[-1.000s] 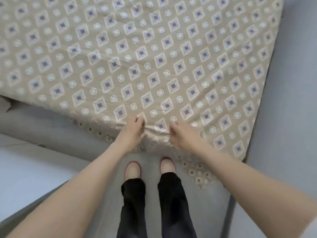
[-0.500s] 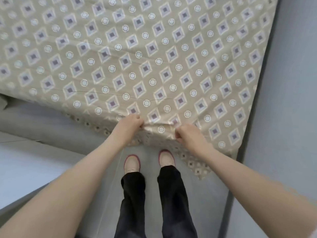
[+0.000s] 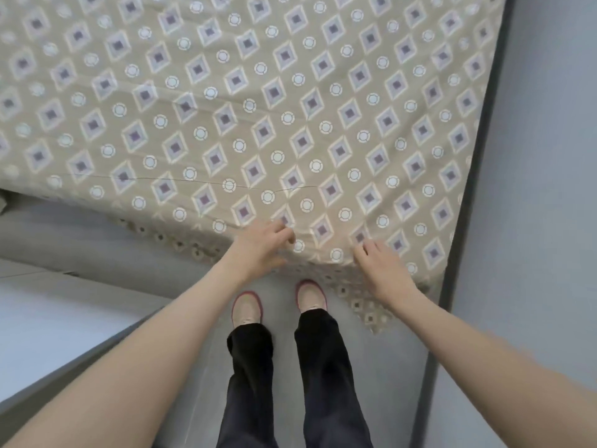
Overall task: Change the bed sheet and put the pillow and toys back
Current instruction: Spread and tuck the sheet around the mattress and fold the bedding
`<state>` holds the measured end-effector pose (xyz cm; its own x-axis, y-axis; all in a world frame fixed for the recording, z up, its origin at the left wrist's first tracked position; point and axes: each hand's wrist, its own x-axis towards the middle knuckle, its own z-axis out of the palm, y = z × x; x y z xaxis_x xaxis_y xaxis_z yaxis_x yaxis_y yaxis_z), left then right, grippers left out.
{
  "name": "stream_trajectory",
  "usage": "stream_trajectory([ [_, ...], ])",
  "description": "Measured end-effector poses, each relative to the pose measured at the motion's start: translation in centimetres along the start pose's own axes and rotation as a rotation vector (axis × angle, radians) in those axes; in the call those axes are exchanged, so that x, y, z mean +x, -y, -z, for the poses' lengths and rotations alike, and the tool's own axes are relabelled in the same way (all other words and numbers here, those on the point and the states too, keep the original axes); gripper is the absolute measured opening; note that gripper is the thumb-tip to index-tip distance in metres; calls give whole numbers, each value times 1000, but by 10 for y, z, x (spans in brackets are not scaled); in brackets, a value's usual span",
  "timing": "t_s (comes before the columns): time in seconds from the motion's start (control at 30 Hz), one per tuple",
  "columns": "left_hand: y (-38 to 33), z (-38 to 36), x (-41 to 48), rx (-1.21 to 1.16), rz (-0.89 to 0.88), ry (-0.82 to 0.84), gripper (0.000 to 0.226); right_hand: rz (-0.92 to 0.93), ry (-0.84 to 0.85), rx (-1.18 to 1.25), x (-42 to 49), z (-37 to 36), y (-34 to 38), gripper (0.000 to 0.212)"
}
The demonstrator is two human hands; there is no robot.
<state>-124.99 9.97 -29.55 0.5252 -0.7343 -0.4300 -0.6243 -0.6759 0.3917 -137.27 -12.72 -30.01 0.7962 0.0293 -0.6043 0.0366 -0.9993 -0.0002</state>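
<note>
A beige bed sheet [image 3: 290,108] printed with purple diamonds and white rings lies spread flat over the bed, its near edge hanging over the side in front of me. My left hand [image 3: 260,248] hovers at that edge with loosely bent fingers, the fingertips touching the cloth. To its right, my right hand [image 3: 382,271] has relaxed fingers just at the hem. Neither hand holds any cloth. No pillow or toys are in view.
I stand on a grey floor [image 3: 193,367] close to the bed, my feet in pink-trimmed slippers [image 3: 247,308]. A pale blue wall [image 3: 533,221] runs along the bed's right side. A light panel [image 3: 48,318] lies at the lower left.
Both hands were pinching a fold of the sheet's edge and tugging it toward me. They have since let go, and the fold between them has flattened.
</note>
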Motion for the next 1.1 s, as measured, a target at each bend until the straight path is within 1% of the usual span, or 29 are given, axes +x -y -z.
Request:
stream_trajectory([
  [0.03, -7, -2, 2, 20, -3, 24, 35, -42, 5, -3, -5, -2, -6, 63],
  [0.1, -20, -8, 6, 54, 23, 61, 33, -99, 8, -12, -13, -3, -15, 49],
  [0.2, -40, -19, 15, 84, 46, 38, 18, -97, -3, -35, -18, -5, -26, 42],
  [0.23, -43, -20, 16, 108, 43, 24, 16, -82, -10, -23, -17, -3, -29, 40],
  [0.33, -48, -22, 22, 138, 24, 14, 24, -48, 22, 29, -14, 2, -35, 32],
  [0.47, -52, -24, 25, 208, -3, 20, 28, -15, 47, 28, -15, 4, -39, 30],
  [0.63, -52, -29, 22, 202, -37, 35, 31, -65, 80, 18, -17, -4, -40, 30],
  [0.7, -54, -30, 23, 212, -12, 45, 32, -98, 86, 38, -13, -1, -39, 33],
  [0.8, -61, -28, 27, 221, 50, 66, 36, -115, 95, 66, -8, 5, -39, 24],
  [0.83, -64, -25, 27, 212, 85, 81, 36, -116, 122, 71, -9, 11, -38, 20],
  [0.87, -66, -25, 27, 178, 112, 82, 34, -109, 141, 86, -10, 14, -39, 18],
  [0.93, -70, -20, 21, 30, 186, 121, 28, -99, 216, 121, -17, 25, -39, 19],
  [0.97, -72, -15, 17, -85, 246, 173, 28, -118, 280, 150, -20, 31, -37, 21],
  [1.03, -74, 0, 11, -241, 290, 231, 32, -139, 343, 206, -22, 48, -35, 25],
  [1.1, -76, 24, 4, -313, 352, 201, 36, -165, 302, 305, -27, 68, -34, 29],
])
